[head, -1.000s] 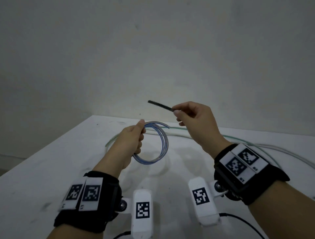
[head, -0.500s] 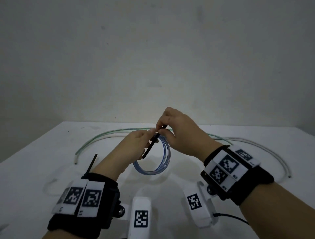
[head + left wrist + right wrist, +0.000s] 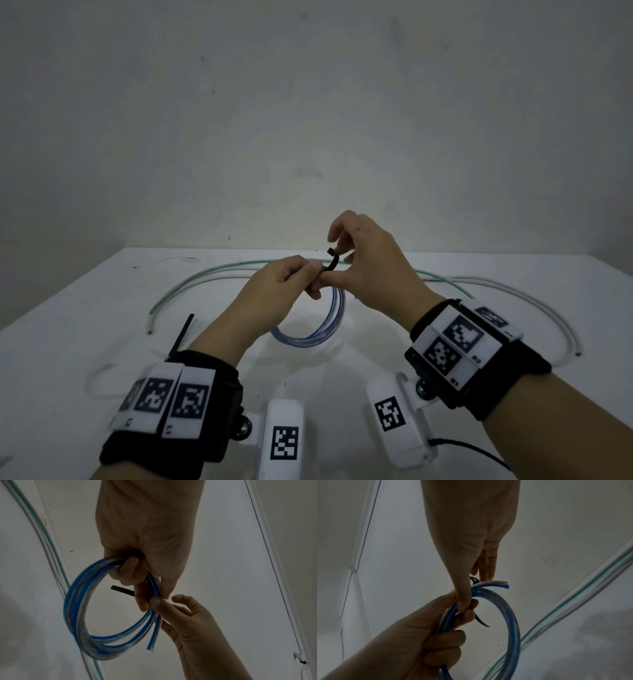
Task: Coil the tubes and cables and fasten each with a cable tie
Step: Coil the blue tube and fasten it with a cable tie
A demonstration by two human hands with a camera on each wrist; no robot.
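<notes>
A coil of clear tube with a blue stripe point(image 3: 310, 337) hangs above the white table point(image 3: 68, 342). My left hand point(image 3: 308, 281) grips the coil's top, fingers curled round the strands point(image 3: 96, 577). A black cable tie point(image 3: 333, 263) bends over the coil beside those fingers. My right hand point(image 3: 337, 265) pinches the tie, with the thumb point(image 3: 462, 601) pressing it against the coil point(image 3: 510, 615). The tie's tail point(image 3: 482, 622) pokes through inside the coil, seen also as the tail point(image 3: 121, 588) in the left wrist view. Both tube ends point(image 3: 501, 584) stick out free.
A green-striped tube point(image 3: 212, 274) and a white tube point(image 3: 534, 301) lie in long arcs across the far table. A second black cable tie point(image 3: 181, 337) lies at the left, beside a thin clear tube point(image 3: 97, 380). A wall stands behind the table.
My right hand brought the cable tie from mid-air to the coil's top. The tie, straight before, now bends over the strands. My left hand kept its grip.
</notes>
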